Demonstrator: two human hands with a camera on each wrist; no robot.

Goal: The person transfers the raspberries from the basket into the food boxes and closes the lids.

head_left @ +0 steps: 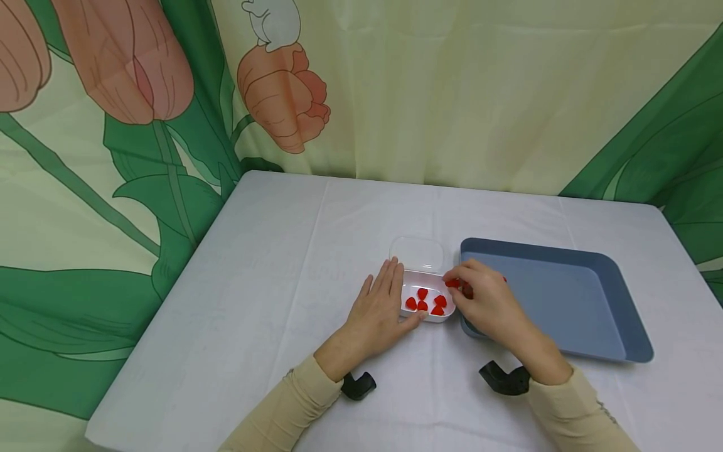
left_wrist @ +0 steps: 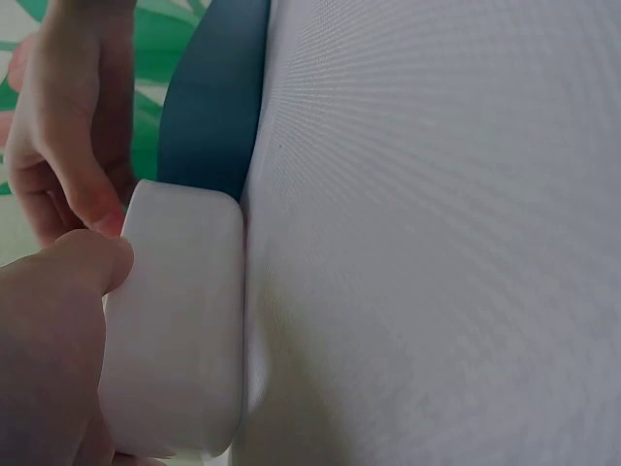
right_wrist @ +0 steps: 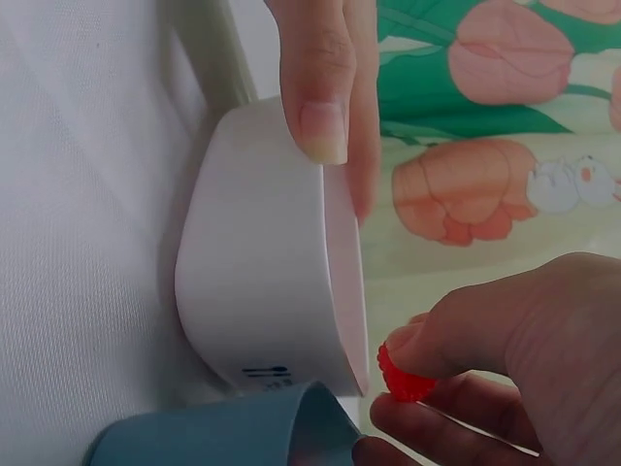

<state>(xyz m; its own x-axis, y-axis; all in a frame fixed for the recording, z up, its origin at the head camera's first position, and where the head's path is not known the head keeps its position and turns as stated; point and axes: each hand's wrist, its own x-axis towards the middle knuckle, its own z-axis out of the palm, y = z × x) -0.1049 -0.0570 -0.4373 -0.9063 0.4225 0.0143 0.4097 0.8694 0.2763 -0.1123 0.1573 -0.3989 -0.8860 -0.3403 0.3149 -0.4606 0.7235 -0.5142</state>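
On the table, a small white box (head_left: 445,317) with its clear lid (head_left: 418,252) tipped back holds several red raspberries (head_left: 422,293). My left hand (head_left: 375,314) holds the box's left end, the thumb (left_wrist: 107,257) over the near rim and the straight fingers along the other side. At the right end, above the rim, my right hand (head_left: 490,304) pinches a bumpy red raspberry (right_wrist: 403,377) between thumb and finger. More red shows under that hand, but I cannot tell whether it is held.
A blue-grey tray (head_left: 570,301) stands close to the box's right end, partly covered by the right hand. A bit of red shows in it beside the hand. White cloth (head_left: 271,263) covers the table, and a printed curtain (head_left: 429,94) hangs behind.
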